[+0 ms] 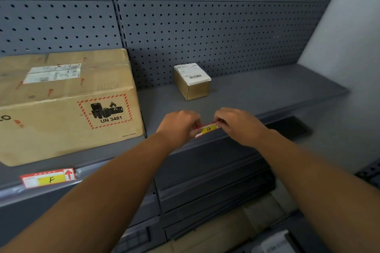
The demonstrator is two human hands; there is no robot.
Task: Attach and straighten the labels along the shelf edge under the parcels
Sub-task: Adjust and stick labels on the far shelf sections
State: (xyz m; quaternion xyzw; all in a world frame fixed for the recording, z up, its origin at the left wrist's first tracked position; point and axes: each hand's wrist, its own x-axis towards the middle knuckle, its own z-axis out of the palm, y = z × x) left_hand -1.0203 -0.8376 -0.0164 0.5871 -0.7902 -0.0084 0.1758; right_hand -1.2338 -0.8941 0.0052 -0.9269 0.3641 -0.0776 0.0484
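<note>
Grey shelf edge (236,137) — left hand (178,125), right hand (238,125) fingers pinch G label (207,129) ends

We look from head height, forward and down, close over the grey shelf (257,96) and its pegboard (205,26).

Dim, even indoor light, soft shadows, wide-angle bending at edges, slight overall blur.
</note>
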